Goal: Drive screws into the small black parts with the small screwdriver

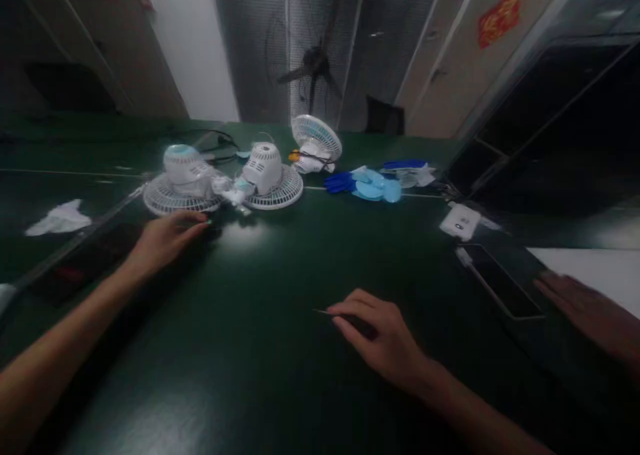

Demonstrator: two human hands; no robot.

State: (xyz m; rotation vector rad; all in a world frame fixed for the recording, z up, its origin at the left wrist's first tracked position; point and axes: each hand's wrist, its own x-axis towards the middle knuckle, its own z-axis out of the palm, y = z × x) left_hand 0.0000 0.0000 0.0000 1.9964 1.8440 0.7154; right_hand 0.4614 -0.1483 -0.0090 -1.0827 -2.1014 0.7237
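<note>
Dim light falls on a dark green tabletop [270,375], with a large dark fan [316,60] in the background. The right hand [383,332] pinches a thin sliver [321,311] between thumb and fingers, its free end pointing leftward. The left hand [165,238] reaches farther forward, fingertips close together just beside a white fan [187,172] lying face down; a pale speck [209,222] shows at them, but I cannot tell whether it is gripped. The step in hand looks like handling small, fine pieces; the next move seems to call for a light, steady pinch on the sliver. Ahead and to the right of the left hand, a second white fan [263,168] and a tilted third fan [317,138] could hamper its forward reach. Blue pieces [373,187] lie ahead of the right hand; a white box [461,221] and a phone [500,280] lie to its right, with another person's hand [585,308] beyond the phone.
</note>
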